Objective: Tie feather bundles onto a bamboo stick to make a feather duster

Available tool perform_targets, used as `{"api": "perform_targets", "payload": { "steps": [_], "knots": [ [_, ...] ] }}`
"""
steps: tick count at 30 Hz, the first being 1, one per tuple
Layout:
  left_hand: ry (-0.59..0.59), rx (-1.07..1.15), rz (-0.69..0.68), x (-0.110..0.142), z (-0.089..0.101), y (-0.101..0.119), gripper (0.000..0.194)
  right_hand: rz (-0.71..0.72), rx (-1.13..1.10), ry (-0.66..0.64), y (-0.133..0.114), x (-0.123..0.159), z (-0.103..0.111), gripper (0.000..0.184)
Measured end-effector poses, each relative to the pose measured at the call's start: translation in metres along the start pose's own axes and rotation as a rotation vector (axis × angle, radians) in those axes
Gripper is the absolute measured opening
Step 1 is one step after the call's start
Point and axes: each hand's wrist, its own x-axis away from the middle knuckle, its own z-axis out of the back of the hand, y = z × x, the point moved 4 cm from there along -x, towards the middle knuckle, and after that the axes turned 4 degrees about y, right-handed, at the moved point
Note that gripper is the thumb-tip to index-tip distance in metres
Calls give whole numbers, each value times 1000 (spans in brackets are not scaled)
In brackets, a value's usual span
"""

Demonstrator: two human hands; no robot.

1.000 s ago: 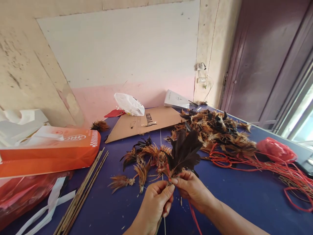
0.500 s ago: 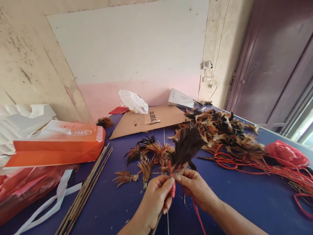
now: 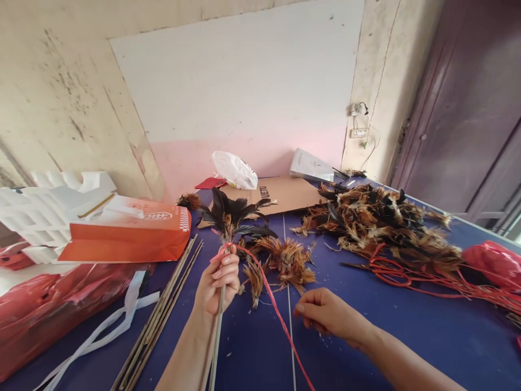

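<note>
Two bare hands reach over the blue surface (image 3: 402, 323). The left hand (image 3: 217, 282) has its fingers wrapped round a thin stick (image 3: 215, 347), with black feathers (image 3: 228, 209) fanning out just above them. A red ribbon (image 3: 278, 314) circles the stick at those fingers and trails down to the right, apart from the right hand (image 3: 331, 315), whose fingers curl loosely; whether they pinch anything cannot be told. Blue surface shows between the hands and right of the right fingers, giving them room sideways. Brown feather tufts (image 3: 291, 260) lie just beyond the fingers, scissors (image 3: 389, 273) farther to the right. Left of the left fingers lie loose sticks (image 3: 163, 315), then an orange bag (image 3: 130, 239). Past the scissors, a feather heap (image 3: 391, 222) nears the surface's far right edge. Cardboard (image 3: 288, 193) lies well beyond the fingers, before the wall (image 3: 244, 98); a purple door (image 3: 464, 119) stands right.
</note>
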Motion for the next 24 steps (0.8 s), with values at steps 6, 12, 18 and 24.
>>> {"api": "perform_targets", "payload": {
  "steps": [6, 12, 18, 24],
  "knots": [
    [-29, -12, -19, 0, 1, 4, 28, 147, 184, 24, -34, -25, -9, 18],
    [-105, -15, -116, 7, -6, 13, 24, 265, 675, 179, -55, -68, -35, 21],
    [-157, 34, -150, 11, -7, 23, 20, 198, 914, 285, -46, -92, -56, 32],
    [-7, -147, -149, 2, 0, 17, 27, 210, 766, 267, -30, -93, -37, 9]
  ]
}}
